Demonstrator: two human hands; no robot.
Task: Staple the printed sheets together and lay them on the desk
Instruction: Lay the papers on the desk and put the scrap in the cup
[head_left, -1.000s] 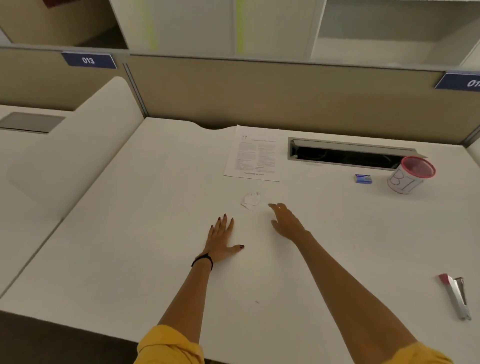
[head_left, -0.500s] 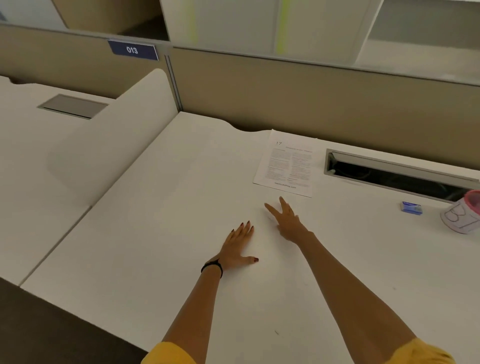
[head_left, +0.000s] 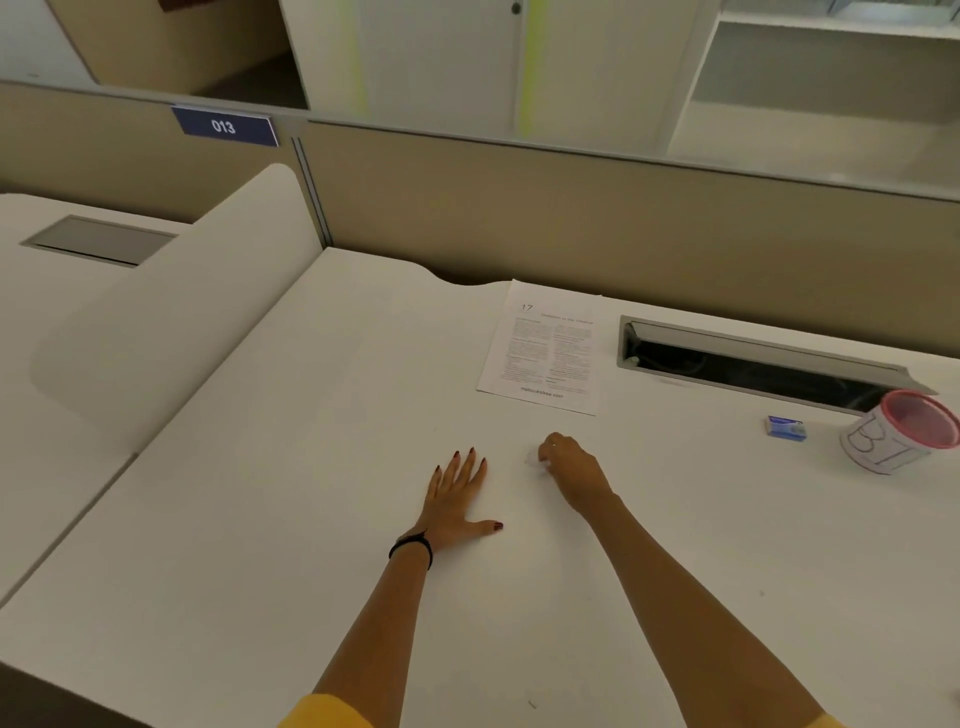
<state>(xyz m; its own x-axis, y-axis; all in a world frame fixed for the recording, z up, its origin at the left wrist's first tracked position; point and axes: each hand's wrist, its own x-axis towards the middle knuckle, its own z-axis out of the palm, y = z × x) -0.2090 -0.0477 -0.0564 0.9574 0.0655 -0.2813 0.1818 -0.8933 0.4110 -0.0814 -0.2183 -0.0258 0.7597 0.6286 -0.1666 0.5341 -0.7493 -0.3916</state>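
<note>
left hand (head_left: 457, 493) is flat on the desk (head_left: 260, 519), fingers spread, holding nothing. right hand (head_left: 569, 470) is curled over a small pale scrap (head_left: 532, 458), can't tell if it's actually pinched. printed sheets (head_left: 545, 348) lie just past the right hand, long side running away from it, so the right is nearer. further right there's a little blue box (head_left: 785, 427) and a cup (head_left: 898, 431). no stapler in view.

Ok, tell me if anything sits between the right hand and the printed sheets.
Nothing visible blocks the way. The right hand, curled over a small pale scrap, sits just short of the printed sheets, with only bare desk between. The small blue box and cup lie off to the right.
</note>
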